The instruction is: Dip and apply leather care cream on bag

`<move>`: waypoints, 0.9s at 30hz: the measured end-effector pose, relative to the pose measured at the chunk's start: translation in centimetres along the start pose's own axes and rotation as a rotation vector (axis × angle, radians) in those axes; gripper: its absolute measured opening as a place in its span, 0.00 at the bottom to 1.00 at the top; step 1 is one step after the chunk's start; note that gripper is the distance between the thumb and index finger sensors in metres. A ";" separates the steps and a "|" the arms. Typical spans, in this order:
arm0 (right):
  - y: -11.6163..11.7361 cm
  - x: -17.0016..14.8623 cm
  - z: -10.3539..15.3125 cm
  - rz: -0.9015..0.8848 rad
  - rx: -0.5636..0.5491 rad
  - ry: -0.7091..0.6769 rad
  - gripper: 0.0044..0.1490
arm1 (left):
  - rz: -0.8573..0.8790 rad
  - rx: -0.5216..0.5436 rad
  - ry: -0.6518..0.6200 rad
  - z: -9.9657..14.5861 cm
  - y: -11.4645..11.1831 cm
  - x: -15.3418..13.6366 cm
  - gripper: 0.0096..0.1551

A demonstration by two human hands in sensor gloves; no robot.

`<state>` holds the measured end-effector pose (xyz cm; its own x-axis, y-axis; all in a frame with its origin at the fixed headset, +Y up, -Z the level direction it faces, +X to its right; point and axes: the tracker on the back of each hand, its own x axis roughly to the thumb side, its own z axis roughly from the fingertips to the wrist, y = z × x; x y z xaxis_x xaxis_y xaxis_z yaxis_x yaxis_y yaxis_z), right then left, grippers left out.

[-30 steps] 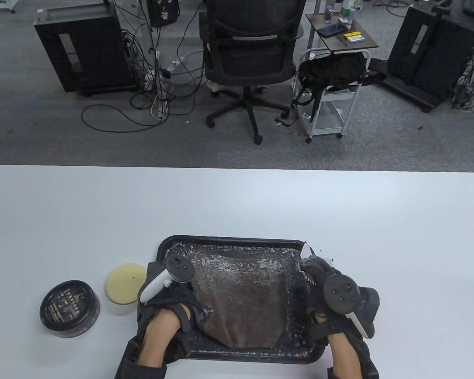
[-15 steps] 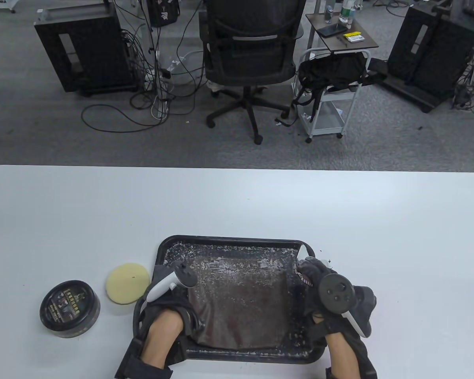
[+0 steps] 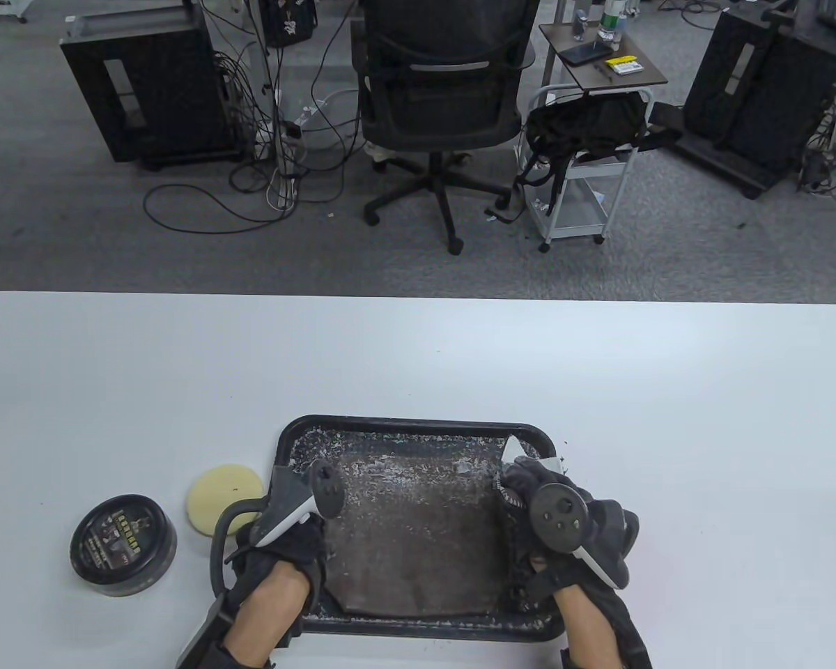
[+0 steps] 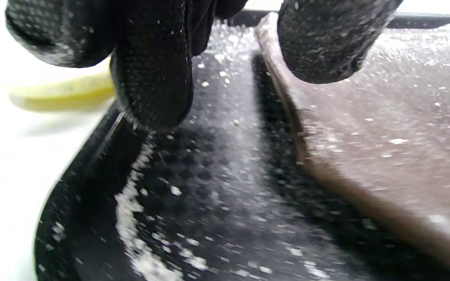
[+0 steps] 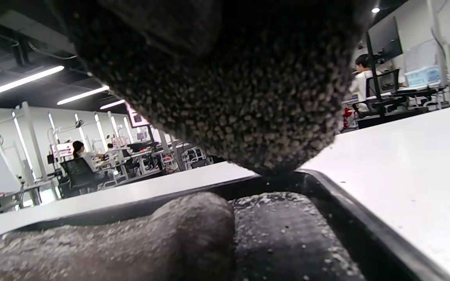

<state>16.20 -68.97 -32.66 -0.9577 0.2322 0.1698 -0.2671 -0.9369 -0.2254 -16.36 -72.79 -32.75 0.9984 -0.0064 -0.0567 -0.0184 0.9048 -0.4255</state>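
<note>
Cream tin (image 3: pixel 123 546) sat closed at far left of the table (image 3: pixel 418 362), well apart from the tray. Just right of it, yellow sponge pad (image 3: pixel 224 500), lying flat beside the tray's left rim. Left hand (image 3: pixel 279 550) at the tray's near-left corner, nearer to both pad and tin than the right. In the left wrist view its fingers (image 4: pixel 152 70) hung loosely curled over the tray floor and the bag's left edge, gripping nothing I could make out. Brown bag (image 3: pixel 418 533) lay flat in the black tray (image 3: pixel 418 426), speckled white all over, long axis running roughly toward and away from the person (hard to be sure, it was near square). Right hand (image 3: pixel 529 502) at the bag's far-right corner, seemingly pinching a pale tab or strap end (image 3: pixel 522 453); the grip itself was hidden. Judgement: dipping not yet begun; the pad and tin lie leftward, so the left hand is the natural one to reach.
</note>
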 end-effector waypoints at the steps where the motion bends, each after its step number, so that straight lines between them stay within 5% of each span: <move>1: 0.3 0.6 -0.1 0.017 0.001 -0.017 0.30 | -0.009 0.022 -0.021 0.1 -0.4 -0.3 0.53; 4: 1.1 2.0 -0.2 0.059 0.001 -0.056 0.30 | 0.016 0.116 -0.219 -0.2 -1.5 -0.4 0.56; 10: 2.7 5.7 -0.4 0.085 -0.008 -0.137 0.31 | 0.059 -0.009 -0.408 -1.4 -3.0 0.1 0.55; 27: 7.4 16.0 -2.0 0.103 0.057 -0.248 0.32 | 0.098 -0.120 -0.490 -2.7 -4.5 0.2 0.47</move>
<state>-1.32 -71.65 -33.54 -0.9223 0.0704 0.3801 -0.1563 -0.9672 -0.2001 -16.27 -77.98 -33.32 0.8994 0.3024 0.3158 -0.0906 0.8355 -0.5420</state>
